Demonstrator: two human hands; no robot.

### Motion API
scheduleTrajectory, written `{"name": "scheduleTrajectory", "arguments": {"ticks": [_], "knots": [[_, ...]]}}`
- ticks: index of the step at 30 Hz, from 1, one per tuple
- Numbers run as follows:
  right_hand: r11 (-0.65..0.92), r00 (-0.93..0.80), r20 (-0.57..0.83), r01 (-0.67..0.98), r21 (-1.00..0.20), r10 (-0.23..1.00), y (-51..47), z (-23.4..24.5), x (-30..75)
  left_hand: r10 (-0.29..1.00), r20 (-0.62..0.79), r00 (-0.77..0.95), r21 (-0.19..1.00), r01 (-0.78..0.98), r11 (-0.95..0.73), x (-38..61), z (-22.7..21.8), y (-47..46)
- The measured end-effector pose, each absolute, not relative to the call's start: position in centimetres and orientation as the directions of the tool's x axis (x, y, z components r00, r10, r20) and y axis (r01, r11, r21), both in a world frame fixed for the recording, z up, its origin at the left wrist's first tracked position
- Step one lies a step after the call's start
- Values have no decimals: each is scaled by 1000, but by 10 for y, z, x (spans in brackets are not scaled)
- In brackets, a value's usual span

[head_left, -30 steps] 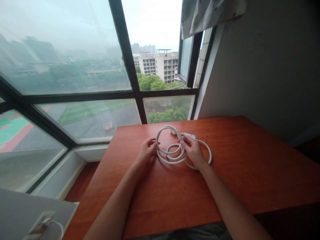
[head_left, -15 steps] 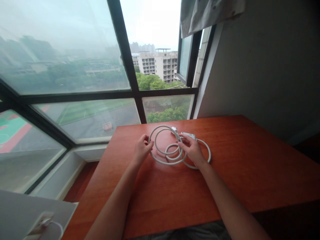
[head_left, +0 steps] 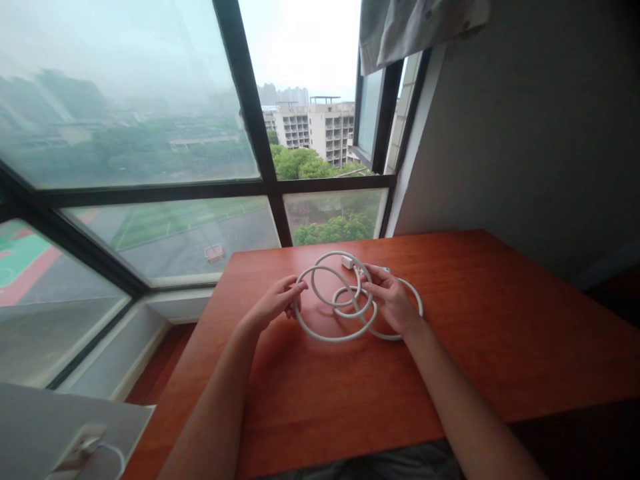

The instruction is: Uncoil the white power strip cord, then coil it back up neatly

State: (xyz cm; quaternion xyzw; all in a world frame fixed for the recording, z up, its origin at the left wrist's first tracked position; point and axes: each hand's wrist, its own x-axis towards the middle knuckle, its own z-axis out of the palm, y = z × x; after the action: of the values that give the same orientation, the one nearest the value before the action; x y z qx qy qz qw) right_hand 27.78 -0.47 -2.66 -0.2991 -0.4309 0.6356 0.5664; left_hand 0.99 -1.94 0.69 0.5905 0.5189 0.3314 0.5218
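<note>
A white cable [head_left: 330, 335] lies in several loose loops on the red-brown wooden table [head_left: 500, 333], with a white plug end [head_left: 348, 262] at the far side. My left hand [head_left: 274, 303] pinches the left edge of the biggest loop between thumb and fingers. My right hand [head_left: 393, 299] is closed on the cable where the loops cross at the right, lifting them slightly off the table.
A large dark-framed window [head_left: 250, 133] stands right behind the table's far edge. A grey wall [head_left: 525, 133] runs along the right. A white surface with a wall plug and thin cable [head_left: 85, 447] sits at the lower left. Fabric [head_left: 415, 27] hangs above.
My left hand has drawn the big loop outward to the left and toward me, so the coil is wider and looser. My right hand stayed on the crossing and rose slightly.
</note>
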Motion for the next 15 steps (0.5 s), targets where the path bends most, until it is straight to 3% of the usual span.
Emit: {"name": "scheduleTrajectory", "arguments": {"ticks": [9, 12, 15], "knots": [[-45, -268, 149, -605, -795, 952, -8, -20, 284, 916, -246, 316, 942, 301, 149, 4, 5, -19], [-60, -310, 166, -605, -794, 936, -9, -21, 284, 927, -236, 292, 959, 225, 173, 9, 2, -18], [-66, -351, 194, -608, -791, 916, -10, -23, 284, 929, -211, 303, 977, 29, 212, 13, -3, -16]]}}
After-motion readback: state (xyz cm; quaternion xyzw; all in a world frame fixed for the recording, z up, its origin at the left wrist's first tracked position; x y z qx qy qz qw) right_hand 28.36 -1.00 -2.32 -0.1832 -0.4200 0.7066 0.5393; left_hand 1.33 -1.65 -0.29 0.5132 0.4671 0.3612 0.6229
